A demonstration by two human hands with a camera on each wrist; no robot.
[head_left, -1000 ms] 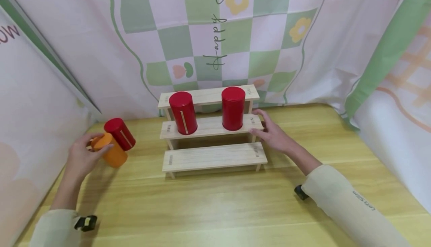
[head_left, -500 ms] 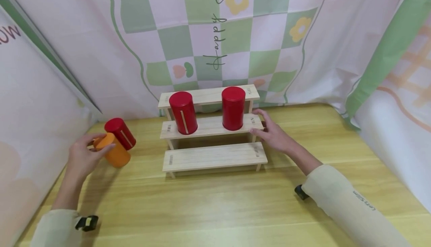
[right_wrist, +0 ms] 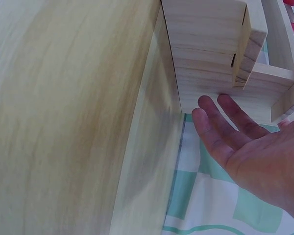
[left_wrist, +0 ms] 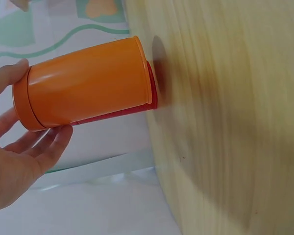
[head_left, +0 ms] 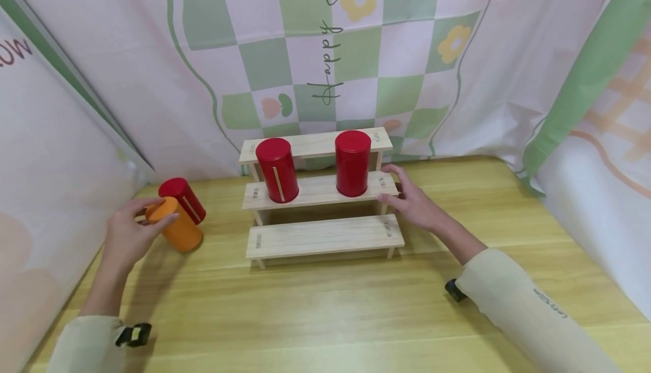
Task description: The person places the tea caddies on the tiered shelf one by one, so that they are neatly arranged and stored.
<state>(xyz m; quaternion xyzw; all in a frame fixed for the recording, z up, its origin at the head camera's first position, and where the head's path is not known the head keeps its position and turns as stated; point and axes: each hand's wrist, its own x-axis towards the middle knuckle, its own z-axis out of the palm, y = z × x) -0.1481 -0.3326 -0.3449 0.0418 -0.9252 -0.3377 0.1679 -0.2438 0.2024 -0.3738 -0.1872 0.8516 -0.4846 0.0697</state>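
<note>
My left hand (head_left: pixel 124 234) holds an orange canister (head_left: pixel 180 229) by its lid end, thumb on one side and fingers on the other. In the left wrist view the canister's base appears slightly off the table, with a shadow beside it. A red canister (head_left: pixel 190 203) stands just behind, partly hidden by the orange one. My right hand (head_left: pixel 417 206) grips the right end of a three-tier wooden display rack (head_left: pixel 325 237), thumb at the middle board's front and index finger behind. In the right wrist view, the other fingers (right_wrist: pixel 218 125) extend beside the rack's side.
On the middle tier stand two red canisters, one on the left (head_left: pixel 277 170) and one on the right (head_left: pixel 352 164). Wood-grain table (head_left: pixel 315 316) surface extends in front of the rack. A patterned cloth (head_left: pixel 310 56) hangs behind and along both sides.
The left hand has shifted slightly to the right with the orange canister, whose base has moved right, away from the left wall. The right hand and the rack have stayed in place.
</note>
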